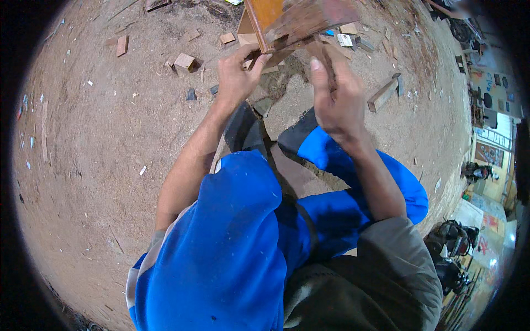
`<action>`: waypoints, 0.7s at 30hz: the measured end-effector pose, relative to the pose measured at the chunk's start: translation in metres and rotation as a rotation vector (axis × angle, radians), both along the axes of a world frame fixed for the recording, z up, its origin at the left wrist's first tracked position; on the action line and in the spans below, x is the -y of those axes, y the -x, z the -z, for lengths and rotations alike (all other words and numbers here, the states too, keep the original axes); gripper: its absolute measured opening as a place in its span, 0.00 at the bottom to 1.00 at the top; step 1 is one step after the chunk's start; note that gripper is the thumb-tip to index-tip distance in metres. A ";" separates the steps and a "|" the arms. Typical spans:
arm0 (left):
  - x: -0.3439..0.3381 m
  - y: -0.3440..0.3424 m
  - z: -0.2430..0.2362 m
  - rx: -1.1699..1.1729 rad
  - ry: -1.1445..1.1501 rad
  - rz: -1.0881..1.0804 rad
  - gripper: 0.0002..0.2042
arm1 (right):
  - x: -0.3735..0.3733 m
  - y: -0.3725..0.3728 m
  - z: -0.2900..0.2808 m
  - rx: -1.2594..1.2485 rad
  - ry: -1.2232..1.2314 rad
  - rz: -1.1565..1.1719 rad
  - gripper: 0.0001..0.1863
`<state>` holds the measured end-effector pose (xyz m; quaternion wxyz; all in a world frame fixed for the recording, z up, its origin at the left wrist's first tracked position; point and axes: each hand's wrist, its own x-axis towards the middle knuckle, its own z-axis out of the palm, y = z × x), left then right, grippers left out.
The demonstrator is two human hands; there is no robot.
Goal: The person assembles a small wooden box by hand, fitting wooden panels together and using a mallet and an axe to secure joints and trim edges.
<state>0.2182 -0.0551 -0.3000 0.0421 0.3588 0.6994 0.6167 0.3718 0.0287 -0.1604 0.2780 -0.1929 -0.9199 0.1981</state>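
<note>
An orange-brown varnished wooden panel (269, 12) stands at the top middle, with a moulded edge facing me. My left hand (236, 77) pinches the lower near corner of this panel between thumb and fingers. Across the panel's right side slants a worn, reddish-brown piece of wood (312, 21), slightly blurred. Closed around its lower edge is my right hand (339, 99), thumb toward me and part of the fingers hidden behind it. Pale bare wood (247, 36) shows beside the panel's left edge.
Wood offcuts lie scattered on the dusty ground, among them a small block (184, 62), a reddish piece (122, 46) and a longer block (383, 95) at right. My blue-clad legs (237, 220) fill the near middle. Motorcycles (452, 237) stand at the far right.
</note>
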 end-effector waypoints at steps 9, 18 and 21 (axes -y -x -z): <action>-0.006 0.005 0.006 0.168 -0.011 0.078 0.15 | -0.011 -0.005 0.011 -0.017 0.044 0.045 0.18; -0.005 0.000 -0.002 0.239 0.008 0.002 0.10 | -0.058 0.022 0.080 -0.229 0.363 0.325 0.15; -0.005 -0.001 -0.002 0.233 0.012 0.021 0.12 | -0.069 0.039 0.105 -0.326 0.512 0.369 0.22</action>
